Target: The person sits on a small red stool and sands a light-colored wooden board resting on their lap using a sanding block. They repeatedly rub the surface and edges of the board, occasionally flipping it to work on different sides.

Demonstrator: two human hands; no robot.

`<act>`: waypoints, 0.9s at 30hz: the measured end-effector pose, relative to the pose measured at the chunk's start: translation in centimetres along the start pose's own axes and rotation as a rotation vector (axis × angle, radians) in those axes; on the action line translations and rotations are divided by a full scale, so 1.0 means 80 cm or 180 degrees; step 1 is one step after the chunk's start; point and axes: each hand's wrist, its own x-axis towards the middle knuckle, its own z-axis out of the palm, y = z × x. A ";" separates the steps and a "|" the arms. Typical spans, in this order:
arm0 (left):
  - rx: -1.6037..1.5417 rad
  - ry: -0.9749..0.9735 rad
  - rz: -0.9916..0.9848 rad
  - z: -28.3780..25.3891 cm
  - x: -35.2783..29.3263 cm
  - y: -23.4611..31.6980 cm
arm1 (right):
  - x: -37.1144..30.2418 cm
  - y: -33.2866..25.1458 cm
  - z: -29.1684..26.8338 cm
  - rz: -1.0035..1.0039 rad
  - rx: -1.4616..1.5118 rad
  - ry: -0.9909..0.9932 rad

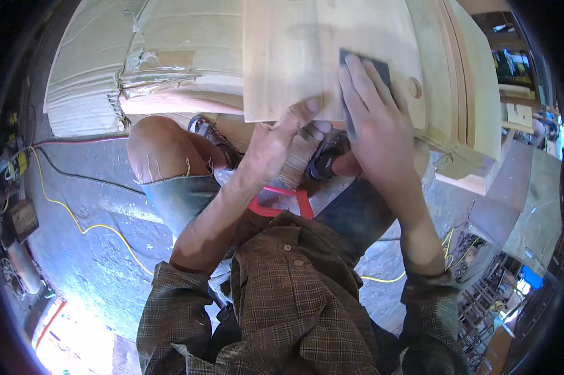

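Observation:
A pale wooden panel (294,56) stands before me, with a round wooden knob (414,86) near its right side. My right hand (376,119) lies flat on the panel's face, pressing a dark sanding pad (372,65) under its fingers. My left hand (279,140) grips the panel's lower edge, thumb on the front face. Both forearms come up from plaid shirt sleeves.
My bare knee (160,147) and cut-off denim shorts are below the panel, over a red stool frame (301,203). Taped cardboard sheets (107,69) lie at upper left. A yellow cable (76,219) and a black cable cross the concrete floor. Cluttered shelves at far right.

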 end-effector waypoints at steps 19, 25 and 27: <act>-0.0205 -0.0282 0.0133 -0.003 0.001 -0.010 | 0.009 -0.002 0.011 0.0069 0.0151 -0.0066; -0.0251 -0.0095 0.0290 -0.004 0.003 -0.012 | 0.003 -0.018 0.008 0.0029 -0.0067 0.0146; -0.0210 -0.0171 0.0256 -0.005 0.004 -0.013 | 0.010 -0.017 0.007 0.0053 -0.0073 0.0130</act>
